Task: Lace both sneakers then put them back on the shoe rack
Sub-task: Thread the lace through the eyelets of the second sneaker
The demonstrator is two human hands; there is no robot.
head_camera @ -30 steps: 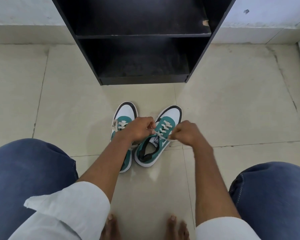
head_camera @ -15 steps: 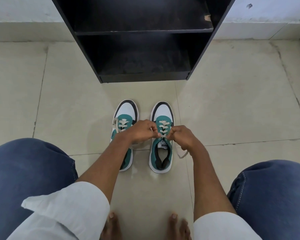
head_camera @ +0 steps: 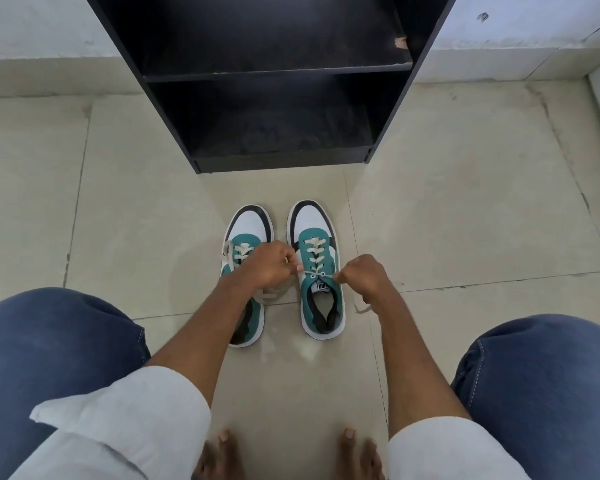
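Note:
Two teal, white and black sneakers stand side by side on the floor, toes toward the rack. The right sneaker has its cream lace threaded up the eyelets. My left hand pinches one lace end and my right hand pinches the other, so the lace runs taut across the top eyelets. The left sneaker is partly hidden under my left hand and forearm; loose lace lies at its side. The black shoe rack stands just beyond, its shelves bare.
Beige floor tiles spread all around the sneakers. My knees in blue jeans flank the near view, and my bare toes rest at the bottom edge. A white wall base runs behind the rack.
The right sneaker has turned from tilted to straight, parallel with the left one. My hands have moved apart sideways, stretching the lace tight across the top eyelets.

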